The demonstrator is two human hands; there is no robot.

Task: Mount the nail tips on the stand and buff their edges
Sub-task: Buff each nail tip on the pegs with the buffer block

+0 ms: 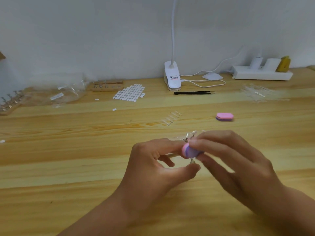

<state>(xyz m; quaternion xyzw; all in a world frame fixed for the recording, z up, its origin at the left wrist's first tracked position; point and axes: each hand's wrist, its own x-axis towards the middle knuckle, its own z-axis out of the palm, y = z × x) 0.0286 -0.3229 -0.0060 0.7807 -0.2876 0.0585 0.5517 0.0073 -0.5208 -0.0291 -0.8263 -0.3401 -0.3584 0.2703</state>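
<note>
My right hand (238,160) pinches a small pink and purple buffer block (189,151) between thumb and fingers. My left hand (158,169) pinches a small metal stand pin (192,161) just under the block; the nail tip on it is hidden behind the buffer. A strip of clear nail tips (171,118) lies on the wooden table (68,159) beyond my hands. A second pink buffer block (224,116) lies to the right of that strip. A wooden stand base (107,86) with several metal pins sits far back on the left.
A sheet of white adhesive pads (129,93) lies at the back, with black tweezers (193,93) and a white clip lamp (172,77) to its right. Clear plastic bags (56,94) and another wooden stand (8,104) are at far left; a white power strip (262,74) is at back right.
</note>
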